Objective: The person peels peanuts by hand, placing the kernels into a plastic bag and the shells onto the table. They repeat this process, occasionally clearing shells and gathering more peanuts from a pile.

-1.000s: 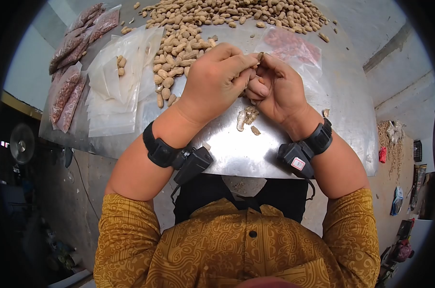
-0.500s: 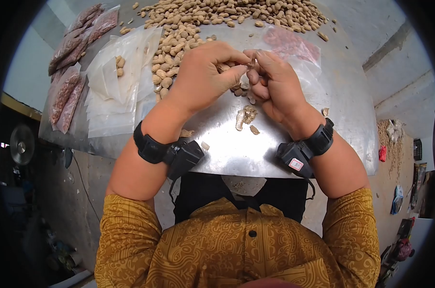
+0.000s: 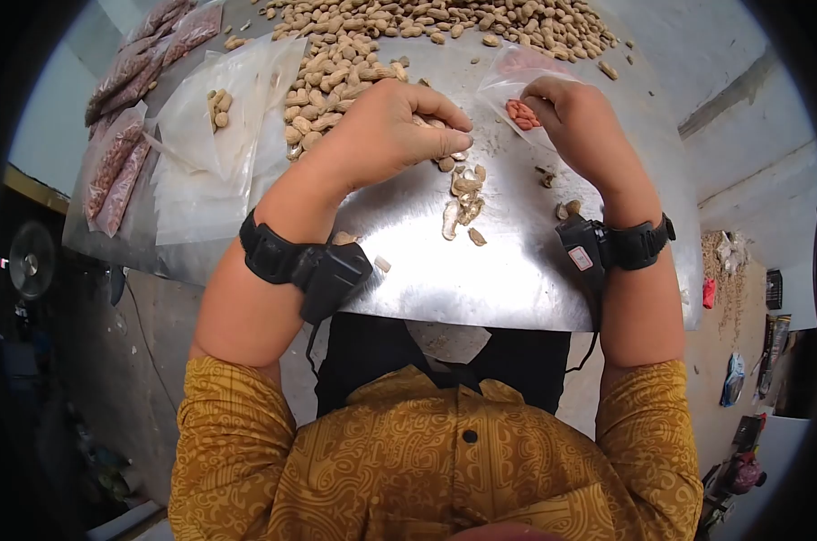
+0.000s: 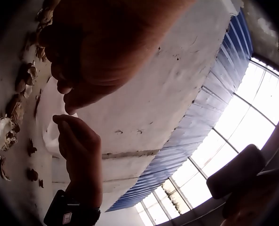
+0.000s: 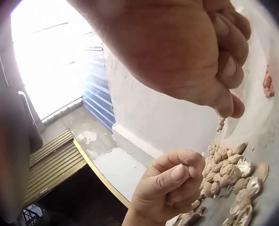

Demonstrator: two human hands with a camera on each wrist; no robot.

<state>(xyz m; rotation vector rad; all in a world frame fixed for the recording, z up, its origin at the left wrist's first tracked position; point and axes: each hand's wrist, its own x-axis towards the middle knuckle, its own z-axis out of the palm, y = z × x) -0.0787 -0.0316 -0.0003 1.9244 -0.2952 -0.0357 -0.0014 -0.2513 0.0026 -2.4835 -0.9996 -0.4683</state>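
Note:
Over the left front of the peanut pile (image 3: 327,68), my left hand (image 3: 395,126) hangs with fingers loosely bent and the thumb below them. Nothing shows at its fingertips; part of the palm is hidden. My right hand (image 3: 584,122) is over a clear plastic bag (image 3: 494,79), fingers bent downward beside bright red shelled peanuts (image 3: 521,114). In the right wrist view these peanuts (image 5: 268,84) lie apart from the fingertips. Broken peanut shells (image 3: 465,200) lie on the metal table between the hands.
Flat stacked plastic bags (image 3: 201,194) lie at the left, with a few unshelled peanuts (image 3: 217,108) on top. Filled bags of red peanuts (image 3: 115,176) are stacked at the far left. Smaller shell bits (image 3: 566,209) lie by the right wrist, near the table's front edge.
The hands have parted. My right hand has moved right, from the left fingertips to the plastic bag. More shell pieces lie in the middle; my left hand stays near the pile.

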